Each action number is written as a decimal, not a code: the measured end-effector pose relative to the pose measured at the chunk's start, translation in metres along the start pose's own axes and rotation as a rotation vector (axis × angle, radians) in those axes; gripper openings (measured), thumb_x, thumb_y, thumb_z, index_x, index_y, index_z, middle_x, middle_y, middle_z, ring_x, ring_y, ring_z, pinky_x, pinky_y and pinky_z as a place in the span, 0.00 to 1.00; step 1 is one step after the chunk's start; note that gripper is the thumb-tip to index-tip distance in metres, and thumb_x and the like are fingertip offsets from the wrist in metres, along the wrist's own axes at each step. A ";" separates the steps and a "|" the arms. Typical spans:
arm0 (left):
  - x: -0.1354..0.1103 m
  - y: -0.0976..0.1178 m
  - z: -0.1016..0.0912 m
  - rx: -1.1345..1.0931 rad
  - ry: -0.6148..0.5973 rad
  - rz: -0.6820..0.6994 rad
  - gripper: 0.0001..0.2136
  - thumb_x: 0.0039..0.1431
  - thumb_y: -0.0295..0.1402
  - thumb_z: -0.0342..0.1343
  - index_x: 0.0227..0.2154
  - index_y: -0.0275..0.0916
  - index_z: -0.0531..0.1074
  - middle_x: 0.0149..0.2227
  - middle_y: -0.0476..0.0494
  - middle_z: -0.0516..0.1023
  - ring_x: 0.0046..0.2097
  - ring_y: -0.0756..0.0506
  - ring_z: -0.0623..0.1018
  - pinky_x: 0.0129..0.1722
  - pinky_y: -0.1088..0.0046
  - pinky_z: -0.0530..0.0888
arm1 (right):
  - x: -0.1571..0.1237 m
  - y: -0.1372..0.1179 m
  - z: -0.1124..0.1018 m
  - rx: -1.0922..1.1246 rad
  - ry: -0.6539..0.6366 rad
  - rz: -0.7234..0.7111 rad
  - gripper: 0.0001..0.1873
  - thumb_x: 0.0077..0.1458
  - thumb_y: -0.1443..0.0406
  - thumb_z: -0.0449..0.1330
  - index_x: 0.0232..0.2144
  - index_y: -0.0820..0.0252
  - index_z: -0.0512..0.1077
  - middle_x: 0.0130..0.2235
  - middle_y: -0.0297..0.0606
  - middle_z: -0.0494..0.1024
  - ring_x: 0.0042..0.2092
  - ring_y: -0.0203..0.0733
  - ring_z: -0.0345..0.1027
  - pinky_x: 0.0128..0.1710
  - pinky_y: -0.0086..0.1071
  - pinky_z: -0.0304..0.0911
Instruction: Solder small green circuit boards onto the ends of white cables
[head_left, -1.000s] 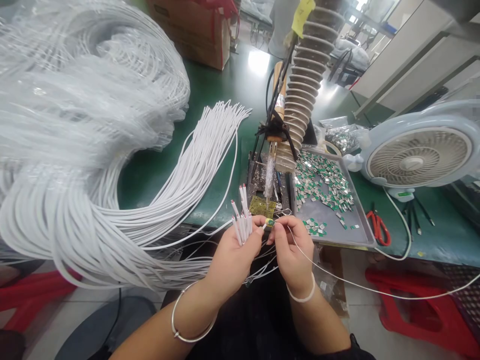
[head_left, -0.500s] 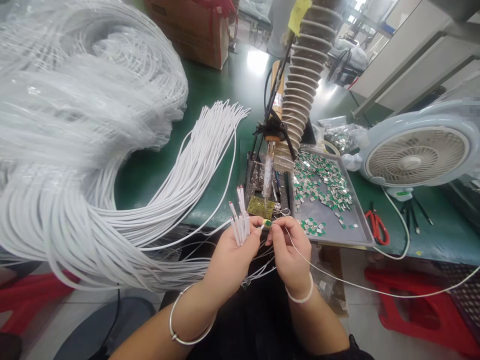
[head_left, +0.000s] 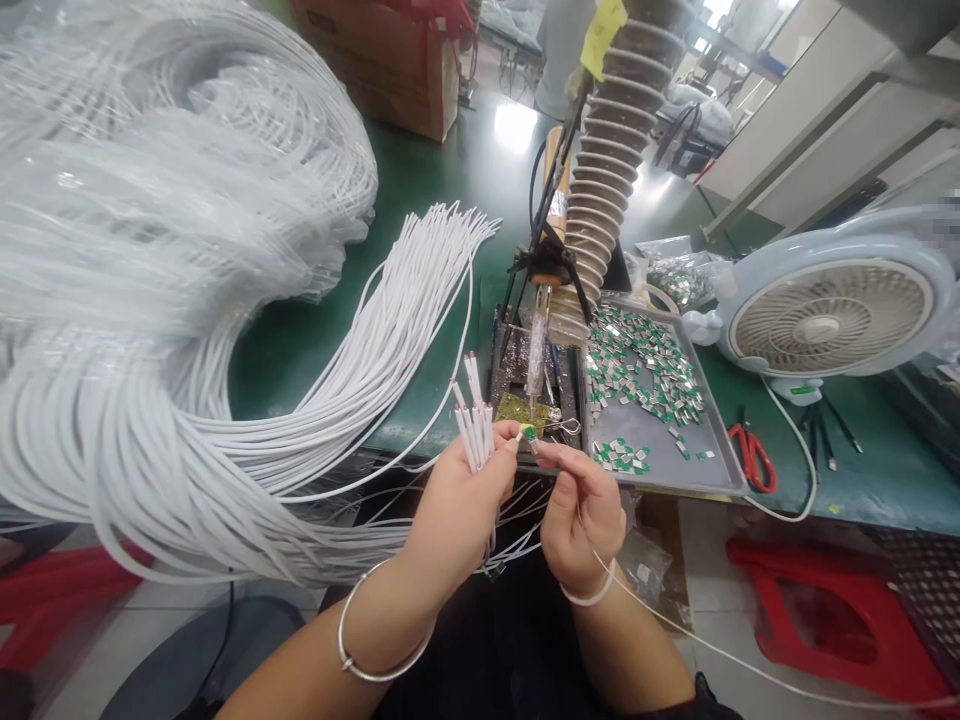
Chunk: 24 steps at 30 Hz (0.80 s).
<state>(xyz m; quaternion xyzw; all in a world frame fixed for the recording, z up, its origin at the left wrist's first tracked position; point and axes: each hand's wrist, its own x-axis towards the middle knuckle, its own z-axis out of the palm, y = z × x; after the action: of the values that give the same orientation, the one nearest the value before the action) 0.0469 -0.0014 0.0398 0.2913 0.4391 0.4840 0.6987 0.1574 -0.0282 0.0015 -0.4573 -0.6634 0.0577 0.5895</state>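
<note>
My left hand (head_left: 459,500) is closed around a small bundle of white cable ends (head_left: 471,420) that stick up with stripped red tips. Its thumb and forefinger also pinch a tiny green circuit board (head_left: 529,433). My right hand (head_left: 581,510) is closed, pinching a thin white wire (head_left: 675,630) that runs off to the lower right. Both hands sit at the table's front edge, just below a mounted soldering iron (head_left: 538,345) and its yellow sponge pad (head_left: 521,408).
A huge heap of coiled white cables (head_left: 165,280) fills the left. A grey tray (head_left: 697,470) with several small green boards lies right of the iron. A ribbed fume hose (head_left: 607,170), a desk fan (head_left: 825,315), red snips (head_left: 750,452) and red stools (head_left: 825,610) are around.
My right hand has dropped a little and drawn back from the left, and the thin wire now trails lower. The left hand with the cable ends moved slightly left.
</note>
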 end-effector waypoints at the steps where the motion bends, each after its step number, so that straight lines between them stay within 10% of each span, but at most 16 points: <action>1: 0.000 0.000 0.000 -0.003 -0.005 0.002 0.06 0.55 0.32 0.53 0.35 0.35 0.67 0.15 0.60 0.56 0.18 0.57 0.53 0.18 0.81 0.51 | 0.001 0.000 0.000 -0.007 -0.019 -0.009 0.19 0.57 0.74 0.51 0.50 0.56 0.64 0.43 0.42 0.77 0.44 0.41 0.73 0.41 0.40 0.73; 24: -0.001 0.013 0.005 -0.099 -0.035 -0.014 0.05 0.52 0.30 0.55 0.33 0.36 0.67 0.15 0.60 0.56 0.17 0.57 0.53 0.18 0.82 0.50 | 0.025 -0.005 -0.001 -0.153 -0.038 -0.090 0.14 0.56 0.74 0.53 0.43 0.55 0.69 0.39 0.42 0.75 0.42 0.42 0.72 0.40 0.41 0.72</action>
<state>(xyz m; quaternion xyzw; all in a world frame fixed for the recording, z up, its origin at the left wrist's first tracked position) 0.0460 0.0020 0.0530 0.2618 0.4041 0.4952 0.7232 0.1582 -0.0149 0.0232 -0.4697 -0.6966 -0.0111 0.5422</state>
